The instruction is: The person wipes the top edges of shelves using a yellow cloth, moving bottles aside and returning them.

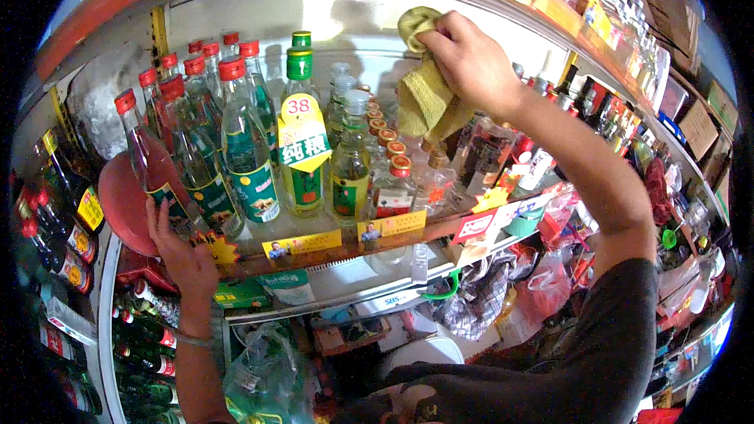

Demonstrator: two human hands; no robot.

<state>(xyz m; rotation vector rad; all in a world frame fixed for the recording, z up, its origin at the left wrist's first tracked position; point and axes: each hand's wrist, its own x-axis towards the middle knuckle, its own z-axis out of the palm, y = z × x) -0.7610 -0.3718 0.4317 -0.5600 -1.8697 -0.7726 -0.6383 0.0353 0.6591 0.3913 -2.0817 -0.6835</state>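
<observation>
R grip (pixel 479 67) is up high, pinching a yellow-green cloth (pixel 424 98) b/w thumb & fingers; part of it bunched at the fingertips, rest hanging down in folds. Cloth's in the air nr the pale back panel (pixel 243 20), above the small red-capped btls (pixel 398 184); can't tell if it touches any of them.

L grip (pixel 187 259) is low at the L end of the shelf (pixel 441 228), thumb spread away from fingers, fingers pointing up in front of the nearest of the red-capped tall btls (pixel 250 149). Can't tell if I'm touching glass or just the edge.

Tall ones stand grouped on the L, clear glass w/ green labels. To their R: a green-capped btl (pixel 299 69) w/ a yellow tag (pixel 305 137) on its front, then a shorter btl (pixel 351 177) w/ yellowish liquid. Yellow cards (pixel 393 227) run along the shelf's front edge. Red round dish (pixel 118 208) sits just L of the btls, partly behind them. Below, a clear plastic bag (pixel 267 377) is b/w my arms.
</observation>
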